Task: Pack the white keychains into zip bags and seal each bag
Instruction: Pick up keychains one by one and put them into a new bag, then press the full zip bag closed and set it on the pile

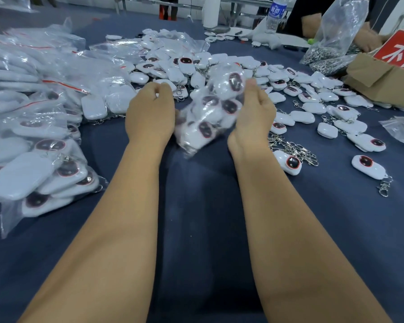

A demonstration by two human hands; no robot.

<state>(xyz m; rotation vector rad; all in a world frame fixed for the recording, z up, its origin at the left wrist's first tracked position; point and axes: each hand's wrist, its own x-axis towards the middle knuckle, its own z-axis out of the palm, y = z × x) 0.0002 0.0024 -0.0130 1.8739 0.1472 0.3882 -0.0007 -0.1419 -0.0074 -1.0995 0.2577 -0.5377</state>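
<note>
A clear zip bag (210,110) filled with several white keychains hangs blurred above the dark blue table (196,206), between my two hands. My right hand (251,113) holds the bag from its right side, thumb up by the bag's top edge, fingers hidden behind the plastic. My left hand (149,113) is just left of the bag with its fingers curled in, and I see nothing between them. Loose white keychains (301,99) with dark faces and metal clasps lie scattered beyond and to the right.
Filled zip bags (33,136) are heaped along the left side. A cardboard box with a red sign (383,73) stands at the far right, beside a plastic bag of metal clasps (331,38) and another person's arm. A water bottle (275,15) stands at the back.
</note>
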